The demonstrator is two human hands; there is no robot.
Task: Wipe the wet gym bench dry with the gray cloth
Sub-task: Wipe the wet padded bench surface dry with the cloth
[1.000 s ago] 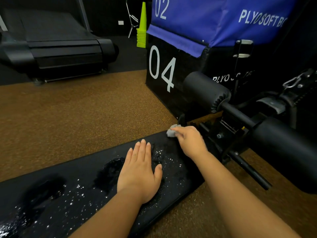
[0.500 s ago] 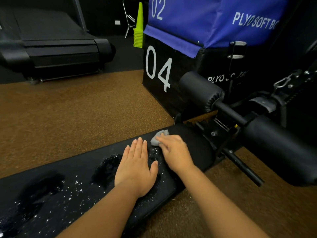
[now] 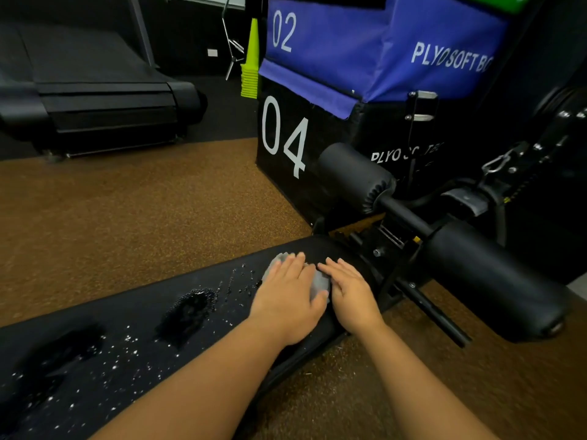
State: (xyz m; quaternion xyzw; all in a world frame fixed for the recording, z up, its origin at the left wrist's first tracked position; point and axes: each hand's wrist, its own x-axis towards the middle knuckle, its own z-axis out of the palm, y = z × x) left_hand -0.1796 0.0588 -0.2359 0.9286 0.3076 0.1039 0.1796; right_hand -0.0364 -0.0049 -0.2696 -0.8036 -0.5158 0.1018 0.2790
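Bench [image 3: 133, 338], black and padded, lies across the brown floor [image 3: 127, 211], with puddles and drops of water on its surface. Left hand [image 3: 287, 296] presses flat on the gray cloth [image 3: 316, 284] near the bench's end, fingers straight. Right hand [image 3: 349, 287] lies flat just beside, touching the cloth's edge.

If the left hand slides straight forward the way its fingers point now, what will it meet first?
Probably only the far edge of the bench. The left hand lies flat on the gray cloth, fingers pointing up-frame; beyond is brown floor, though depth is unclear.
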